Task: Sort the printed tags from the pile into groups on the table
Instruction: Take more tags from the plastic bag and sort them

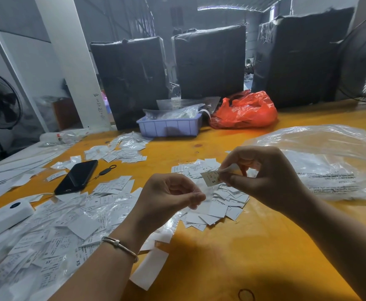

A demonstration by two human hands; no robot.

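The right hand [262, 177] pinched a tag [210, 178] above the pile [216, 205], the left hand [169, 196] pinched clear film [201, 204], with bare table [232, 257] toward the near edge.

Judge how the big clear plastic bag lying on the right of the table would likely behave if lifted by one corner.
The clear plastic bag looks thin and crinkled, so it would probably droop. It seems light, apparently nearly empty. Its glossy film may be slippery.
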